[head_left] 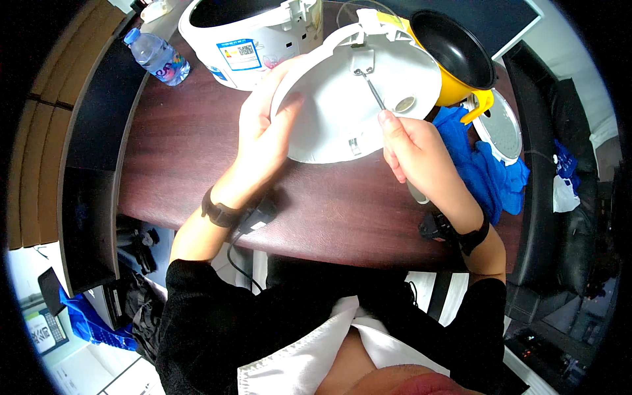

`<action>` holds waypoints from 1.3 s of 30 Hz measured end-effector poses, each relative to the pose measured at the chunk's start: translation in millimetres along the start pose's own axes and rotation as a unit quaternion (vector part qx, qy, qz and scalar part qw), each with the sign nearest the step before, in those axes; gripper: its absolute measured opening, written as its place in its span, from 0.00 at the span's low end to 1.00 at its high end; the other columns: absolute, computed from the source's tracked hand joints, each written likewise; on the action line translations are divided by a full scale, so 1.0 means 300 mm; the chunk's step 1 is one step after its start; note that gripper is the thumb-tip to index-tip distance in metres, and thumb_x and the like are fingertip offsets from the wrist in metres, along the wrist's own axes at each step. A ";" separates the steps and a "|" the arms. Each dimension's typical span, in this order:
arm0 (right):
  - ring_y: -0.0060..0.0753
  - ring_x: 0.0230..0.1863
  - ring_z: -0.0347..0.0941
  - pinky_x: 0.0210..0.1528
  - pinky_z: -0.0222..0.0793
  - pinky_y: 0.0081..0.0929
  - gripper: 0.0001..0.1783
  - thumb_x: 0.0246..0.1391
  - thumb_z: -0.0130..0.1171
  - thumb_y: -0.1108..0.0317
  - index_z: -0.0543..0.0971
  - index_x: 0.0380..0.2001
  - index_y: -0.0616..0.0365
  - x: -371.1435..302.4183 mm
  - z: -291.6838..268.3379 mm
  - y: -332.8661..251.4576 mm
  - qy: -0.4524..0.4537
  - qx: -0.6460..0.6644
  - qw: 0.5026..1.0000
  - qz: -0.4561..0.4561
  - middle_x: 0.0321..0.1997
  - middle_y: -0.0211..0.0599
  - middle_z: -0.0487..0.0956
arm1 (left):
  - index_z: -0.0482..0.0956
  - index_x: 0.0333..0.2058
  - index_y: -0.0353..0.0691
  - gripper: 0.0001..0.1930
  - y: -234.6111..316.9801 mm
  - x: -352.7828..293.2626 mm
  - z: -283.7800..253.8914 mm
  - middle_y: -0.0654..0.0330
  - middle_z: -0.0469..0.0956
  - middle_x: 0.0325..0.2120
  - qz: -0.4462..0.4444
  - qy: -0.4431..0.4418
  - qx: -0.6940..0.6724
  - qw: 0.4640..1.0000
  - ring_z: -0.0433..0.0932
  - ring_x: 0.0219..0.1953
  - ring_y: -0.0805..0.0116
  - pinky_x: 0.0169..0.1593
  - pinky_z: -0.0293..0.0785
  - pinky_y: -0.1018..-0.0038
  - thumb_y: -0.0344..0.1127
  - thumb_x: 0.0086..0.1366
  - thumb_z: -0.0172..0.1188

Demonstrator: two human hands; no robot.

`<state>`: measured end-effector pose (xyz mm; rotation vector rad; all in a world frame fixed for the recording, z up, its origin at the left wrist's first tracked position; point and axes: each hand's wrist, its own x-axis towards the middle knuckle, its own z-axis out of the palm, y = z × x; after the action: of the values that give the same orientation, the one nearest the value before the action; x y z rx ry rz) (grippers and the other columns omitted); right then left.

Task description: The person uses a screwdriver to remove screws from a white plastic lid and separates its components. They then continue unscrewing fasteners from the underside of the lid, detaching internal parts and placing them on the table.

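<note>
My left hand (263, 122) grips the left rim of a white rice cooker lid (322, 125), tilted with its hollow inside facing me. My right hand (418, 148) is closed round a slim metal tool (374, 92). Its thin shaft reaches a small white bracket with screws near the lid's hinge. A pale rounded end shows below my right hand; its kind is unclear. Behind the lid, at the back left, stands the white rice cooker body (253, 56), open at the top.
A blue-capped water bottle (158, 58) leans at the table's left. On the right are a yellow pot with a black inside (454, 49), a round grey-and-white plate (498, 128) and a blue cloth (477, 161). The dark wooden table (178, 158) has a curved near edge.
</note>
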<state>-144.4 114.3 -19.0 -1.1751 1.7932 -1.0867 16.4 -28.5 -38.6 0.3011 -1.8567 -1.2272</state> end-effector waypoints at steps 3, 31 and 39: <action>0.25 0.11 0.61 0.16 0.58 0.26 0.27 0.60 0.43 0.54 0.70 0.16 0.67 0.006 0.005 -0.004 0.020 -0.013 1.000 -0.012 0.09 0.37 0.65 | 0.66 0.51 0.33 0.22 0.009 0.002 0.000 0.55 0.69 0.48 0.012 -0.009 0.000 1.000 0.66 0.52 0.67 0.56 0.58 0.72 0.23 0.55 0.46; 0.20 0.06 0.58 0.10 0.56 0.18 0.29 0.62 0.33 0.49 0.61 0.11 0.55 -0.012 0.005 -0.001 -0.090 0.163 0.981 0.060 0.08 0.30 0.63 | 0.65 0.52 0.33 0.21 0.022 -0.003 0.004 0.54 0.69 0.48 0.031 -0.016 0.019 0.999 0.67 0.52 0.66 0.55 0.60 0.73 0.22 0.57 0.44; 0.19 0.06 0.53 0.09 0.56 0.17 0.27 0.63 0.30 0.49 0.58 0.14 0.52 -0.022 0.021 -0.028 -0.146 0.312 0.934 0.095 0.10 0.29 0.60 | 0.65 0.51 0.32 0.21 0.025 -0.007 0.006 0.54 0.69 0.48 0.025 -0.013 0.021 0.999 0.66 0.52 0.66 0.56 0.59 0.72 0.23 0.57 0.45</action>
<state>-134.0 116.9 -13.0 -0.7110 1.1702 -1.1729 18.1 -22.4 -33.6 0.2600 -1.9040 -1.1638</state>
